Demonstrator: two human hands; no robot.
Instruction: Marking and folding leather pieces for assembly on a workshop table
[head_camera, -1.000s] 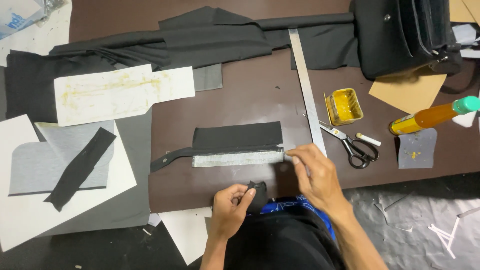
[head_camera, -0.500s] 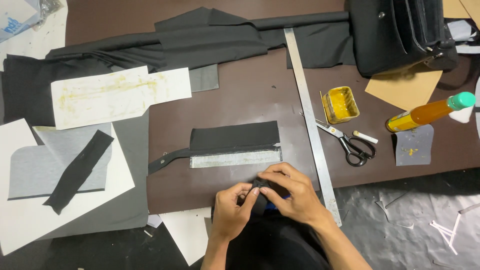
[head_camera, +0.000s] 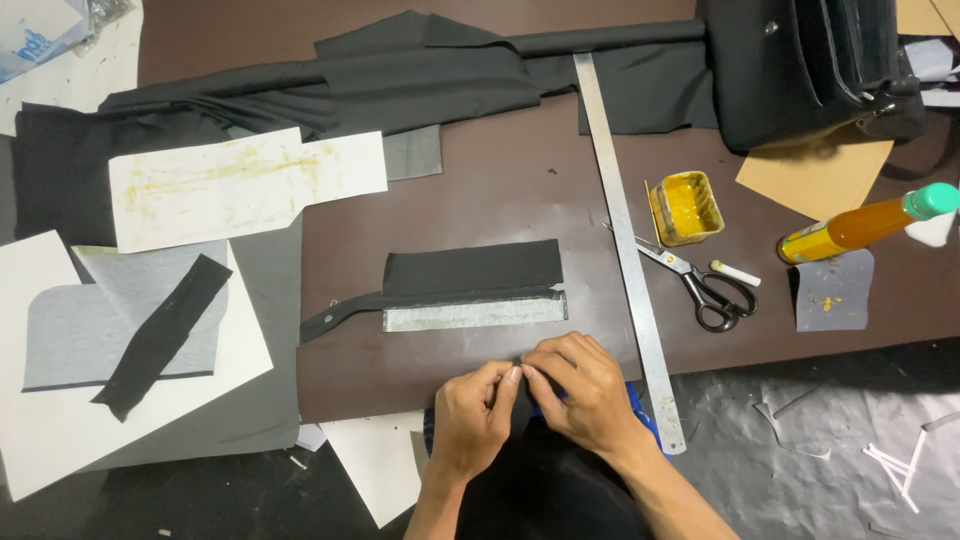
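Note:
My left hand (head_camera: 472, 412) and my right hand (head_camera: 578, 385) meet at the near edge of the brown table (head_camera: 500, 190). Together they pinch a small black piece (head_camera: 519, 364) between their fingertips; most of it is hidden by the fingers. Just beyond them lies a black rectangular fabric panel (head_camera: 472, 268) with a grey strip (head_camera: 473, 313) along its near edge and a thin black strap (head_camera: 345, 312) running off to the left.
A long metal ruler (head_camera: 626, 240) lies to the right, then black scissors (head_camera: 705, 290), a small tin of yellow glue (head_camera: 686, 207), a white chalk stick (head_camera: 735, 273) and an orange bottle (head_camera: 860, 225). Black cloth (head_camera: 400, 75) and a black bag (head_camera: 800, 65) sit at the back; paper patterns (head_camera: 240, 185) at left.
My right hand left the grey strip's right end and came back to join my left hand on the small black piece at the table's near edge.

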